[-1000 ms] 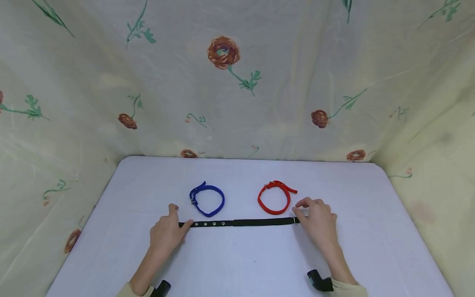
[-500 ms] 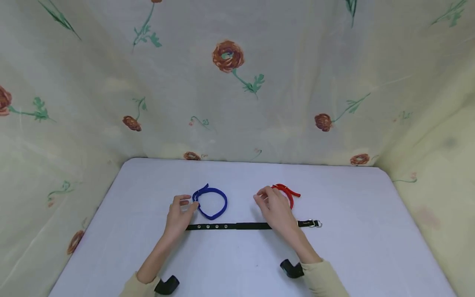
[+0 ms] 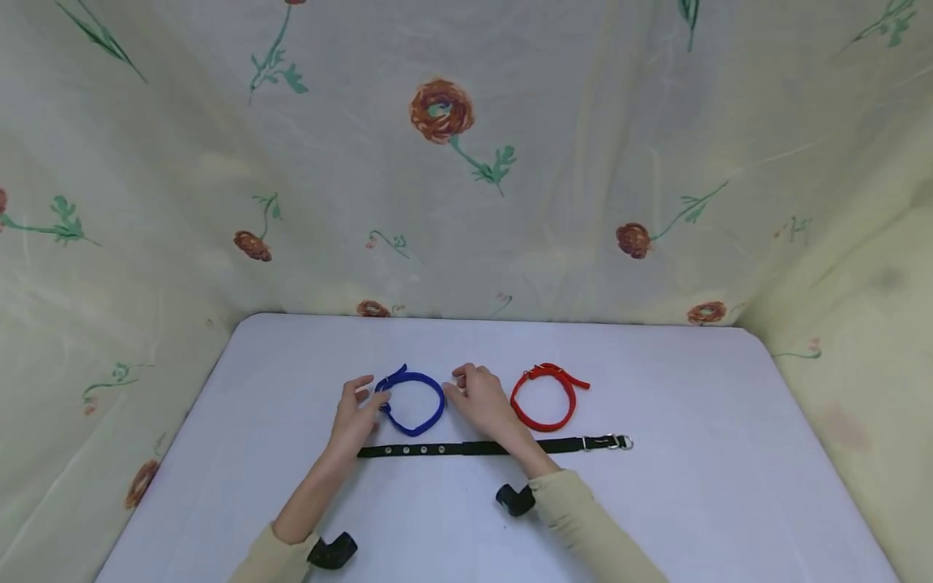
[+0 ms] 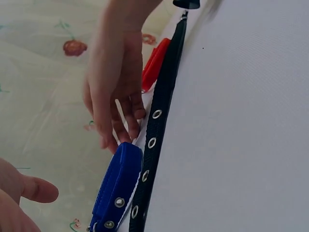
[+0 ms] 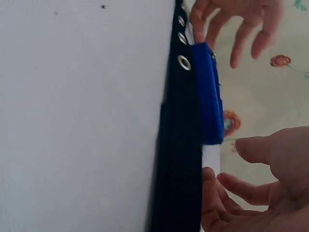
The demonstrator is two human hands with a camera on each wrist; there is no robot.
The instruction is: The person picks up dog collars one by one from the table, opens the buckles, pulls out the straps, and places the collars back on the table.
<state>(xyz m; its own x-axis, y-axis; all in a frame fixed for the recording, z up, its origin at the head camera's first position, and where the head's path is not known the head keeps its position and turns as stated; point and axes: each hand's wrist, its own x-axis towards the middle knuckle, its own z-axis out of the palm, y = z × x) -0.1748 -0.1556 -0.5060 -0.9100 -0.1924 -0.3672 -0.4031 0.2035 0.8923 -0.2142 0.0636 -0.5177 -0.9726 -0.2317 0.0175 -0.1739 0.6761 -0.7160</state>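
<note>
A blue buckled collar [image 3: 414,431] forms a ring on the table between my hands. My left hand [image 3: 353,419] is at its left side, thumb reaching over the ring's edge and fingers relaxed. Close to its right side is my right hand [image 3: 484,401], loosely bent fingers around nothing. In the right wrist view a gap shows between the right thumb and the blue collar [image 5: 208,94]. A black collar [image 3: 452,448] with metal eyelets, a buckle and a D-ring lies straight in front, partly under the right wrist in the head view.
A red buckled collar [image 3: 543,427], closed in a ring, lies right of my right hand. The table [image 3: 692,486] is white, with a flowered cloth [image 3: 554,243] behind and at both sides. Black cameras [image 3: 514,500] stick out from both wrists.
Both hands have left the black collar's ends. The right hand swept left past the red collar to the blue one; the left hand moved up and right to the blue collar's left side.
</note>
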